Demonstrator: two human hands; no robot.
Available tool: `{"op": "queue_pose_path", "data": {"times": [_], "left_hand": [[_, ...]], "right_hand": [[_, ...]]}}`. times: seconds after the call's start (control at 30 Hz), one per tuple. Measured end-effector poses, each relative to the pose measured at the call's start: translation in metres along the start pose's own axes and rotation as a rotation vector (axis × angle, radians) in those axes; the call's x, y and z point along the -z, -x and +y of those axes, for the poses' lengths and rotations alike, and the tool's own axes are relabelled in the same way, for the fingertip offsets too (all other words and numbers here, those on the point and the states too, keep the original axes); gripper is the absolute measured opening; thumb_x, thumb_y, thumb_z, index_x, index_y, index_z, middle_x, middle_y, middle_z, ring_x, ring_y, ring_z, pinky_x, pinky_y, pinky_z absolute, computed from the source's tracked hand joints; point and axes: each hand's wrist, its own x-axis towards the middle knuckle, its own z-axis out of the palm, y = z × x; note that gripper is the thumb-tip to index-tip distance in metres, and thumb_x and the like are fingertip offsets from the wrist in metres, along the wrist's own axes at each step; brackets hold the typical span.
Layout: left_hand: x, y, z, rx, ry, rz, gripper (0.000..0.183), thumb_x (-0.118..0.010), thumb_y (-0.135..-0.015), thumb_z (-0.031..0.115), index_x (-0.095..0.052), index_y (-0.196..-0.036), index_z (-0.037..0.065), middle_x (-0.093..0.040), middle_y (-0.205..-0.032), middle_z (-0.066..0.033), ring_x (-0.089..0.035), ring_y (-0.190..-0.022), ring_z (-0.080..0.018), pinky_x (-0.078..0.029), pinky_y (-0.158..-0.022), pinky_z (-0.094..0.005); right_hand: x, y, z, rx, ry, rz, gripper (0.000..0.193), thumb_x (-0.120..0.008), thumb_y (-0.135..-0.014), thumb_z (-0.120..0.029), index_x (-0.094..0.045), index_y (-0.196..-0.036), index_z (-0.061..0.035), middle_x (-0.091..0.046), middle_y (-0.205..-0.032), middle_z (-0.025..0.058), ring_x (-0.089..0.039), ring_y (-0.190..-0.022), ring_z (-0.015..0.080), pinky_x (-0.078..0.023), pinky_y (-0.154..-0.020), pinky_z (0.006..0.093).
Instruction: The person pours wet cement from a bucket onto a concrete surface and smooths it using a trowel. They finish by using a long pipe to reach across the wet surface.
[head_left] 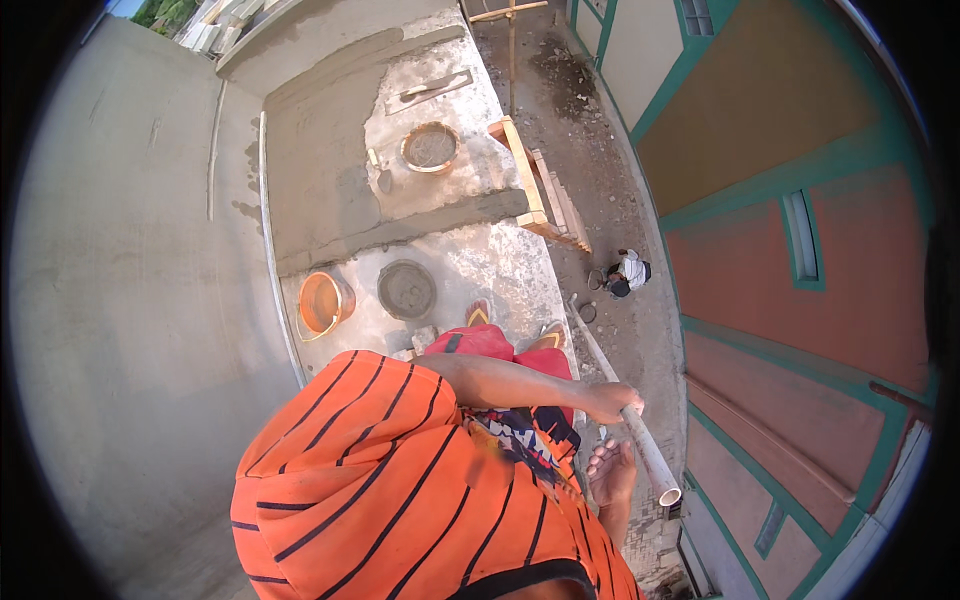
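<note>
A long whitish pipe (650, 455) with a hollow end runs along the right side of the slab, over its edge. My left hand (608, 402) reaches across my body and is closed around the pipe near its closer end. My right hand (612, 472) is just below, beside the pipe, palm turned up and fingers loosely apart, with nothing seen in it. The pipe's far end is near the slab's edge by my right foot; whether anything is fixed to it cannot be made out.
On the slab are an orange bucket (325, 303), a dark mortar-filled basin (407, 289), another mortar basin (430, 147), a trowel (385, 180) and a long float (430, 90). Wet mortar (320, 160) covers part. A wooden ladder (545, 190) leans at the edge; a person (628, 274) is below.
</note>
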Motion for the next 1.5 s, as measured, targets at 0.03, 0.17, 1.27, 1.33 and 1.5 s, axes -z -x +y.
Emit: {"op": "queue_pose_path", "data": {"times": [0.03,0.17,1.27,1.33,1.5], "left_hand": [[-0.003,0.0,-0.014,-0.007,0.001,-0.049,0.022,-0.065,-0.071,0.003,-0.065,-0.092,0.003,-0.067,-0.087,-0.018,-0.064,-0.091,-0.0386,-0.048,-0.077,-0.0458],[-0.026,0.005,-0.048,-0.014,-0.085,-0.155,0.019,-0.059,-0.071,-0.004,-0.063,-0.088,0.003,-0.064,-0.079,-0.018,-0.063,-0.084,-0.0391,-0.048,-0.075,-0.045],[-0.015,0.245,-0.076,1.583,-0.859,-0.129,0.07,-0.052,-0.092,0.047,-0.031,-0.148,0.011,-0.031,-0.152,-0.0239,-0.031,-0.14,-0.0396,-0.027,-0.106,-0.0678],[-0.018,0.246,-0.078,1.585,-0.905,-0.15,0.071,-0.053,-0.092,0.047,-0.032,-0.148,0.01,-0.032,-0.151,-0.0247,-0.032,-0.139,-0.0401,-0.028,-0.107,-0.066],[-0.042,0.258,-0.086,1.568,-0.938,-0.074,0.071,-0.054,-0.091,0.044,-0.033,-0.146,0.004,-0.036,-0.146,-0.0283,-0.034,-0.136,-0.0428,-0.027,-0.109,-0.0631]], "right_hand": [[-0.011,0.016,0.001,-0.024,-0.161,-0.084,0.045,-0.044,-0.101,-0.047,-0.058,-0.111,-0.0054,-0.062,-0.086,0.0085,-0.063,-0.066,0.0187,-0.056,-0.058,0.0307],[-0.079,0.065,-0.025,-0.07,-0.615,-0.269,0.052,-0.045,-0.1,-0.048,-0.055,-0.119,-0.0012,-0.061,-0.086,0.0089,-0.063,-0.067,0.0163,-0.056,-0.055,0.0286],[0.224,-0.468,0.099,-0.223,-0.326,0.32,0.027,-0.051,-0.099,-0.03,-0.046,-0.084,-0.0081,-0.047,-0.061,0.0009,-0.046,-0.047,0.0141,-0.042,-0.043,0.0272],[0.243,-0.502,0.117,-0.154,-0.278,0.36,0.026,-0.052,-0.099,-0.03,-0.046,-0.085,-0.0083,-0.047,-0.061,0.0011,-0.046,-0.046,0.0138,-0.041,-0.043,0.0268],[0.244,-0.572,0.123,-0.036,-0.334,0.255,0.019,-0.056,-0.097,-0.024,-0.046,-0.092,-0.0091,-0.049,-0.065,0.002,-0.049,-0.049,0.0123,-0.041,-0.041,0.0237]]}}
